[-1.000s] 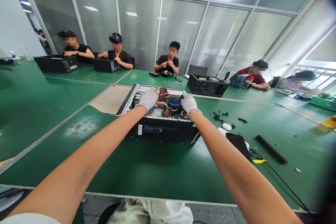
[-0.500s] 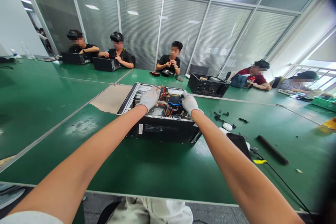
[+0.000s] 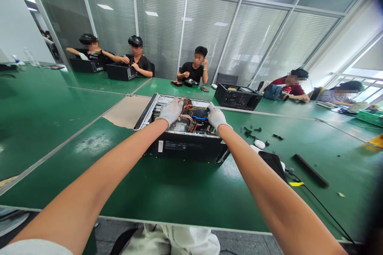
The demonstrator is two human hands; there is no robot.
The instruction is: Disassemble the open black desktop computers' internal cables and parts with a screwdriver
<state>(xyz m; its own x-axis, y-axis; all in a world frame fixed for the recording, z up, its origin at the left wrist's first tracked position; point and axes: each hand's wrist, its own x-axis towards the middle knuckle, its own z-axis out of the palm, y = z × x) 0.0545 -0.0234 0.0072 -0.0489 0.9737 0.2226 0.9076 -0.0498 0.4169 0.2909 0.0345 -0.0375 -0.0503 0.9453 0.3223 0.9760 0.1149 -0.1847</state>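
An opened black desktop computer case (image 3: 191, 150) lies on its side on the green table, with its metal frame and wiring uncovered. My left hand (image 3: 171, 112), in a white glove, reaches over its left half with the fingers closed at a bundle of orange, red and black cables (image 3: 187, 105). At the right end of the case, my gloved right hand (image 3: 216, 116) is closed, thumb and fingers together at a small dark thing I cannot make out. Between both hands run a yellow wire and a blue slotted part (image 3: 199, 118).
Small black clips and a white round object (image 3: 259, 144) lie to the right, near a dark phone-like device (image 3: 272, 164) with a cable and a black strip (image 3: 310, 170). A sheet of brown cardboard (image 3: 127, 112) is on the left. Another case (image 3: 237, 96) and several co-workers are across the table.
My hands and the case stay almost where they were. Across the table, one co-worker has raised a hand to the head, and another at the left stretches an arm toward the neighbouring case.
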